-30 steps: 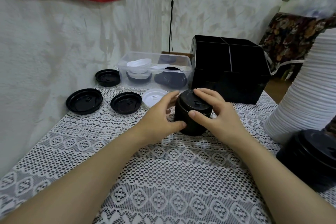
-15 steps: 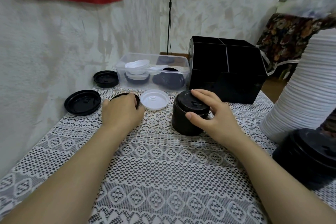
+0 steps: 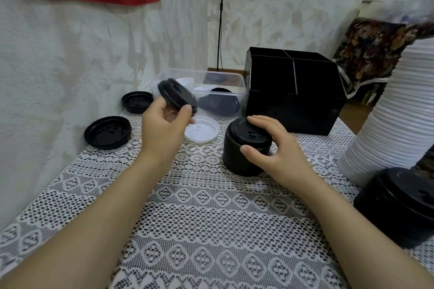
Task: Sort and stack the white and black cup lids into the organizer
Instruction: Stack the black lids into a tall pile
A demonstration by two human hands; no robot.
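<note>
Presently, left hand (image 3: 164, 122) pinches a tilted black lid (image 3: 176, 97) while right hand (image 3: 267, 145) grips the stack (image 3: 246, 148); a careless landing could topple it.

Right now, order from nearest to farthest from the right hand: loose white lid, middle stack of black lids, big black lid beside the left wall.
1. The stack of black lids: gripped by the right hand.
2. The white lid: on the cloth, left of the stack.
3. The big black lid: far left, by the wall.
</note>
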